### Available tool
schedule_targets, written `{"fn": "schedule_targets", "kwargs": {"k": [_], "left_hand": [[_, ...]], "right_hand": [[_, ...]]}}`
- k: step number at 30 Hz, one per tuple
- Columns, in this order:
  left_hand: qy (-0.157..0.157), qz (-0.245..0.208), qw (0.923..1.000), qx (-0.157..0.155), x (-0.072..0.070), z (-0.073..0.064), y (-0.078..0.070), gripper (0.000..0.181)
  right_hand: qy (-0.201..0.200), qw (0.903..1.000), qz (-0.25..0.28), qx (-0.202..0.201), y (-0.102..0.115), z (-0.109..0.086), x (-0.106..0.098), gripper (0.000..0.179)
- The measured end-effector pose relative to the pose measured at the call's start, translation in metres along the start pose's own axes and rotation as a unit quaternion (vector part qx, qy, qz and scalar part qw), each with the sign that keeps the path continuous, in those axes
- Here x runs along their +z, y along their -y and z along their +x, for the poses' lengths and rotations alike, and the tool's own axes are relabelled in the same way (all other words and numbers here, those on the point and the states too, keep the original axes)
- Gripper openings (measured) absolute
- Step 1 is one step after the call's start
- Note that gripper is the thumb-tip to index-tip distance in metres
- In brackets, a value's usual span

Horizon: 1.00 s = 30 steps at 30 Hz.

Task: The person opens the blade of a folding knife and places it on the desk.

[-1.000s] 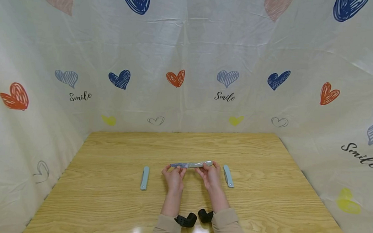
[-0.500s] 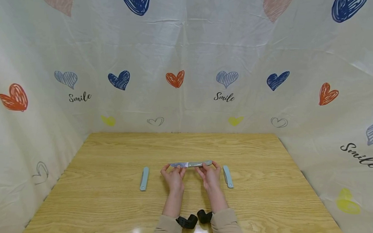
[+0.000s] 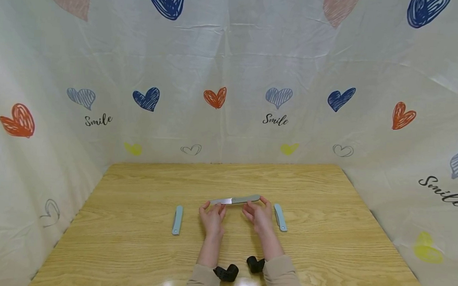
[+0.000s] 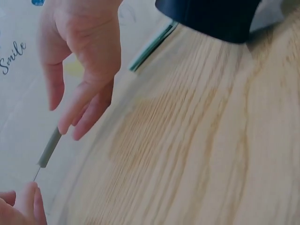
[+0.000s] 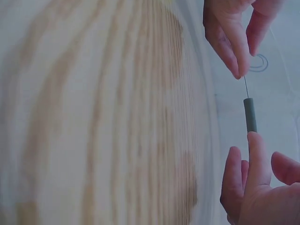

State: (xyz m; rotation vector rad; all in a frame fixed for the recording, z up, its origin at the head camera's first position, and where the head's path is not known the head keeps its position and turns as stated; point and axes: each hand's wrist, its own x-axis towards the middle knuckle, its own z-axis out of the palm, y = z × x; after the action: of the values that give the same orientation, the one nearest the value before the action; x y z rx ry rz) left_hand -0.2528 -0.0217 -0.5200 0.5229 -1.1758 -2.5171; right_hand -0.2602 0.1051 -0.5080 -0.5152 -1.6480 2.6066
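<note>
A folding knife (image 3: 245,199) with a grey-green handle is unfolded and held nearly level above the table. My left hand (image 3: 212,221) pinches its shiny blade (image 3: 222,201) at the left. At the other end, my right hand (image 3: 261,218) holds the handle between thumb and fingers. In the left wrist view the knife handle (image 4: 49,147) shows edge-on between the right hand (image 4: 89,42) above and the left hand (image 4: 23,208) at lower left. The right wrist view shows the thin blade (image 5: 246,88) meeting the left fingertips, with the right hand (image 5: 267,201) below.
Two folded light-blue knives lie on the wooden table (image 3: 128,250): one knife (image 3: 177,220) left of the hands, another knife (image 3: 281,217) close by the right hand. Black wrist cameras, one a left camera (image 3: 226,273), sit between the forearms. A heart-printed curtain (image 3: 237,130) surrounds the table.
The knife has turned about its length, so the handle looks matte and the blade brighter. Its right end has risen slightly. The right hand's lower fingers have drawn a little away from the handle.
</note>
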Motion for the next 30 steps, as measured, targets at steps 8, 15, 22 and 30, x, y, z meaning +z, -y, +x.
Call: {"fn": "schedule_targets", "kwargs": {"k": [8,15,22,30], "left_hand": [[0.018,0.058,0.9976,-0.033,-0.008,0.006,-0.002,0.055],[0.038,0.096,0.9931,-0.055,-0.016,0.013,-0.006,0.061],[0.081,0.093,0.9894,-0.078,-0.020,0.016,-0.012,0.067],[0.106,0.128,0.9813,-0.098,-0.023,0.019,-0.015,0.073]], "right_hand": [[0.020,0.9987,-0.041,0.023,0.000,0.008,-0.006,0.070],[0.044,0.9969,-0.058,0.031,0.000,0.014,-0.012,0.071],[0.059,0.9955,-0.056,0.047,-0.001,0.019,-0.016,0.074],[0.053,0.9939,-0.077,0.059,-0.002,0.022,-0.016,0.071]]}}
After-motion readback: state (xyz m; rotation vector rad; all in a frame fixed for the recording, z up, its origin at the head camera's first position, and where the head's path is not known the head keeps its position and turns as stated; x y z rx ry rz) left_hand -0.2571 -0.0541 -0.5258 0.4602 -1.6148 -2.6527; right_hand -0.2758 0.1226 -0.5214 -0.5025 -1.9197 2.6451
